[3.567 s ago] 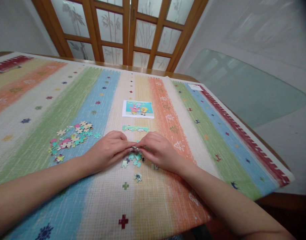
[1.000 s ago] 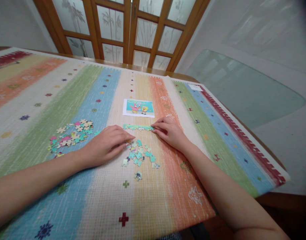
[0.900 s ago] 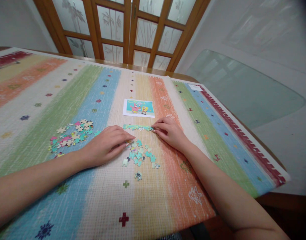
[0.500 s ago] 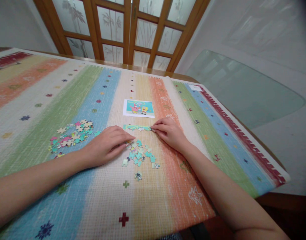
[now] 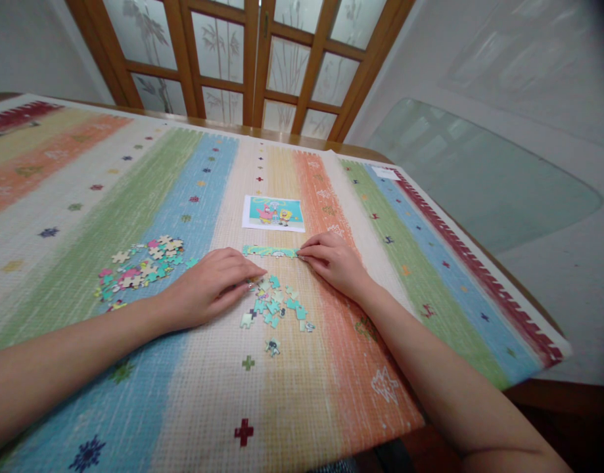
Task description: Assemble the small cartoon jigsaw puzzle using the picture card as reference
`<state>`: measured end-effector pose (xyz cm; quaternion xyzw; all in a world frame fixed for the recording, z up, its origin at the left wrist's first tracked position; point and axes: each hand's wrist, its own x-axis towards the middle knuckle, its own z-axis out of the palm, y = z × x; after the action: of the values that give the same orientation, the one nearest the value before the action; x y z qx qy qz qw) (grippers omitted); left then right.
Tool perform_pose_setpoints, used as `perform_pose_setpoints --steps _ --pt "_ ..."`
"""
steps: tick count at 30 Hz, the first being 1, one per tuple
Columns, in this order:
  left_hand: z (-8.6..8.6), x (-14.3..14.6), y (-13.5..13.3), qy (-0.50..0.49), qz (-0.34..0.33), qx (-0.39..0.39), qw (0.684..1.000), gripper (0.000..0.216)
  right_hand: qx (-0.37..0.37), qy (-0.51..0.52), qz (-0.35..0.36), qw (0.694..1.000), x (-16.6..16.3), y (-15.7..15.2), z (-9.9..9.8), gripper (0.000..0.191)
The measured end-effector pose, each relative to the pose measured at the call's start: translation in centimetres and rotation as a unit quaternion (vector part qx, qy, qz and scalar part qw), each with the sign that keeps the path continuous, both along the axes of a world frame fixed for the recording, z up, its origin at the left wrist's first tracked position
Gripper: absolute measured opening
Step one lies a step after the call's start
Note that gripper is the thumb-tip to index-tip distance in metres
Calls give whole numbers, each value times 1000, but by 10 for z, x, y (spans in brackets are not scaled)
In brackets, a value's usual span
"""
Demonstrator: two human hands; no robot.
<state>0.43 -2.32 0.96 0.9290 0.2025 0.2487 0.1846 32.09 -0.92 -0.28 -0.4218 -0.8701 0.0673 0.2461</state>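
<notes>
A joined strip of puzzle pieces lies across the cloth, just below a small printed cartoon picture. At the strip's right end, my right hand has thumb and fingertips pinched together on a puzzle piece, mostly hidden by the fingers. My left hand rests on the cloth with its fingers stretched out and the thumb apart from them. Its fingertips reach the upper left edge of a loose group of puzzle pieces. One dark-marked puzzle piece lies by itself nearer to me.
A larger pile of mixed puzzle pieces spreads to the left, partly behind my left forearm. A striped tablecloth covers the table. A small white paper lies near the far right edge. Wooden glass-paned doors stand beyond the table.
</notes>
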Motion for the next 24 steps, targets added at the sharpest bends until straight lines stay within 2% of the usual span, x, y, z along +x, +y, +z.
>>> perform_pose_setpoints --steps 7,18,24 --pt "-3 -2 1 19 3 -6 1000 32 20 -6 10 1000 -1 -1 1 19" --pt "-1 -1 1 5 20 -7 1000 31 -6 -83 -7 997 -5 -9 11 23" --pt "-1 -1 3 -10 39 -15 999 29 -3 -59 -15 998 -5 -9 10 22"
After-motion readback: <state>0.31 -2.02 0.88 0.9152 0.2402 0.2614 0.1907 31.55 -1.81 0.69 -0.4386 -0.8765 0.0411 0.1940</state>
